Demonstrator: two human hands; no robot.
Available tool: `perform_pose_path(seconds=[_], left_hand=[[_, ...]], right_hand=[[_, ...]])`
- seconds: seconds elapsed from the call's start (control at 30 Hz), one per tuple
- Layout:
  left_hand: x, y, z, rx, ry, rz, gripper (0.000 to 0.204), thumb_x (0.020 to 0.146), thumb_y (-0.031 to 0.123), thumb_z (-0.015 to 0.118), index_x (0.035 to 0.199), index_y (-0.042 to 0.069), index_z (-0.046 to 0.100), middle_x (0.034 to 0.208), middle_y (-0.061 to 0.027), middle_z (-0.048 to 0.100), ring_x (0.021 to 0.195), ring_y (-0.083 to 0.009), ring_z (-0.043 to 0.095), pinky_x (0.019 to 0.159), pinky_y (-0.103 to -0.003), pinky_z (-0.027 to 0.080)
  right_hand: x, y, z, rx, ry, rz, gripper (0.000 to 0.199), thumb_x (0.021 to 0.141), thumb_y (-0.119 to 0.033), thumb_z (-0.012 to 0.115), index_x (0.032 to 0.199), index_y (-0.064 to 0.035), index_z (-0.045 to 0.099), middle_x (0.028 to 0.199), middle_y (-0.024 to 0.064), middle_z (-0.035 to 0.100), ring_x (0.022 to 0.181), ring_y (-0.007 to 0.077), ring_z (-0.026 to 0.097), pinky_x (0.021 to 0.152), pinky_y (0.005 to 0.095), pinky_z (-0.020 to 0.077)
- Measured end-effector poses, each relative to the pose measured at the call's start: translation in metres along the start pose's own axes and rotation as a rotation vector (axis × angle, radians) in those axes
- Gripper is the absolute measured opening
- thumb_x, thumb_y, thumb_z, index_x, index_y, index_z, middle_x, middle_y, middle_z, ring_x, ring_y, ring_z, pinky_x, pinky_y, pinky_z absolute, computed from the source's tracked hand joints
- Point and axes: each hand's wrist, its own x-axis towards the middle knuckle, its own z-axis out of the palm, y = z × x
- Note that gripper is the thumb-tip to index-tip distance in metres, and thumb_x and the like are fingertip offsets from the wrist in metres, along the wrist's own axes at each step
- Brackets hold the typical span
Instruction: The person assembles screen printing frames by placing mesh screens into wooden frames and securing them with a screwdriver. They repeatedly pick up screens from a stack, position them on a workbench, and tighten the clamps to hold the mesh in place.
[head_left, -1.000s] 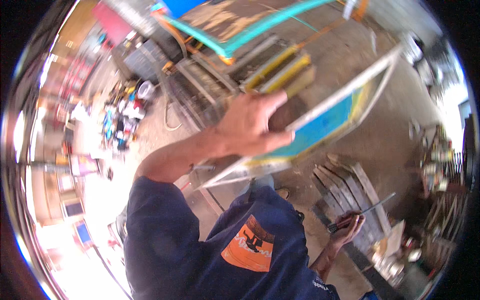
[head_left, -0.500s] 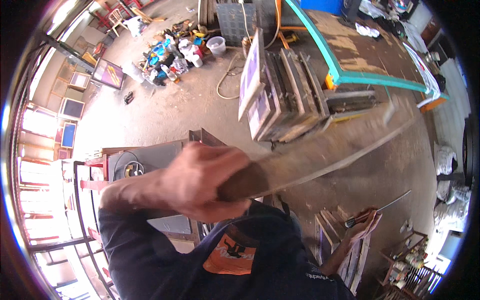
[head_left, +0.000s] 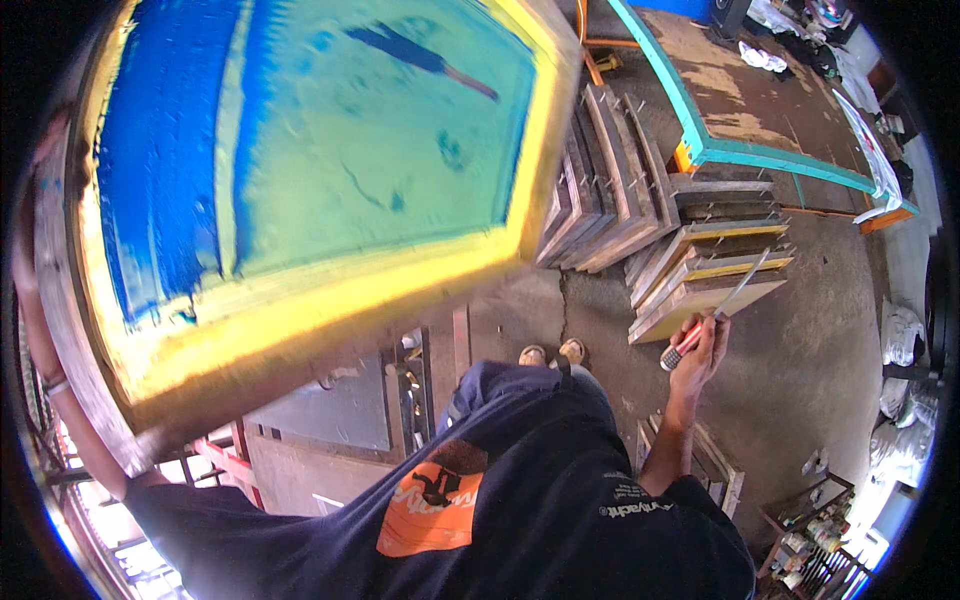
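A large wooden-framed printing screen (head_left: 350, 180) fills the upper left. Its mesh is pale green with blue bands, bordered in yellow, and it is tilted with its face toward me. My left hand (head_left: 42, 150) grips its far-left side; the fingers are mostly hidden behind the wood and the dark rim of the picture. In my right hand (head_left: 703, 345), closed round the handle, is a screwdriver (head_left: 745, 283) with a red and black grip and a long thin shaft pointing up and away. Its shaft passes in front of a stack of frames.
More wooden frames (head_left: 610, 190) lean upright in rows beyond my right hand. A turquoise-edged table (head_left: 780, 155) stands at the far right. Below the screen is a grey panel (head_left: 330, 405). Another frame (head_left: 715, 460) stands by my right elbow; a cluttered rack (head_left: 815, 525) is lower right.
The screen has swung from nearly edge-on at the centre to the upper left, its face now showing. My right hand has moved forward with the screwdriver, away from the frames by my elbow.
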Motion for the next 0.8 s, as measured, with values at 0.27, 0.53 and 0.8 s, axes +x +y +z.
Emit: perform_pose_path(seconds=[0.27,0.53,0.8], left_hand=[[0.163,-0.102,0.089,0.08,-0.002,0.082,0.049,0.09,0.044,0.047,0.109,0.005,0.069,0.093,-0.0045,0.07,0.087,-0.0224,0.065,0.081,-0.035,0.048],[0.254,-0.162,0.363,0.3,-0.214,-0.249,0.051,0.08,0.05,0.065,0.106,0.007,0.073,0.097,-0.0195,0.072,0.093,-0.0305,0.07,0.085,-0.041,0.052],[0.191,-0.276,0.636,0.16,-0.436,-0.328,0.054,0.074,0.047,0.071,0.101,0.001,0.066,0.099,-0.0242,0.07,0.093,-0.0407,0.068,0.082,-0.05,0.053]], right_hand=[[0.025,-0.014,-0.012,-0.082,0.103,-0.015,0.019,0.103,-0.027,0.047,0.106,-0.0091,0.054,0.077,0.0049,0.053,0.056,0.0125,0.048,0.05,0.0257,0.0398],[0.049,0.002,-0.003,-0.283,0.365,-0.023,0.021,0.103,-0.028,0.045,0.101,-0.008,0.052,0.072,0.0041,0.049,0.054,0.012,0.046,0.047,0.0253,0.0366],[0.064,0.031,0.064,-0.524,0.478,0.117,0.022,0.104,-0.028,0.042,0.101,-0.0078,0.051,0.072,0.003,0.048,0.053,0.0108,0.045,0.045,0.0252,0.0349]])
